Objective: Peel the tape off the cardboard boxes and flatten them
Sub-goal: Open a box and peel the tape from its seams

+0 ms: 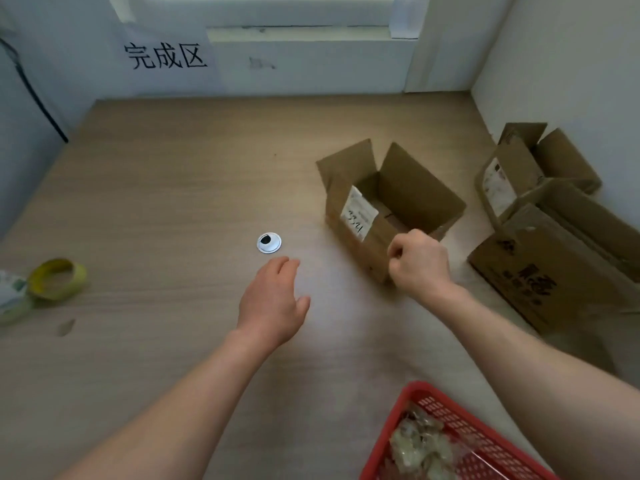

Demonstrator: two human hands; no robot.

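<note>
Open cardboard box [415,181] toward the desk's [173,185] right edge, brown, top flaps standing up, white scrawled label [358,214] on its near-left wall | my right hand [420,266] curled at its near corner, can't tell if it pinches anything | my left hand [273,303] fingers relaxed, over the desk, holding nothing.

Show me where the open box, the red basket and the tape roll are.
open box [415,188]: head view, inner face of its far right flap.
red basket [462,421]: head view, bare mesh beside the contents.
tape roll [61,291]: head view, yellow outer band, near side.
</note>
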